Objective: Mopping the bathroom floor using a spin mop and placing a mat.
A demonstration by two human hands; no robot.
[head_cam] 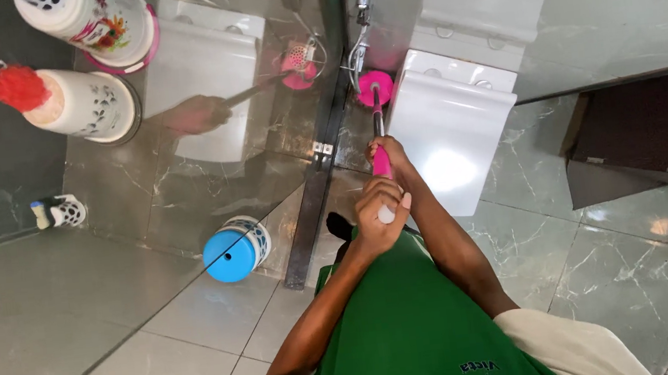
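Both my hands grip a long brush with a pink handle (382,163) and a dark shaft. Its round pink head (376,88) rests low in the corner between the glass partition and the white toilet (448,134). My left hand (378,216) is closed around the top end of the handle, close to my green shirt. My right hand (388,150) holds the handle a little lower down, nearer the head. The toilet lid is down.
A glass partition (186,195) on the left mirrors the toilet and brush. Beside it stand a blue-lidded white container (235,252), a white holder with a red brush (77,103), a floral white container (97,18) and a small spotted object (59,212). A dark doorway (650,129) lies right.
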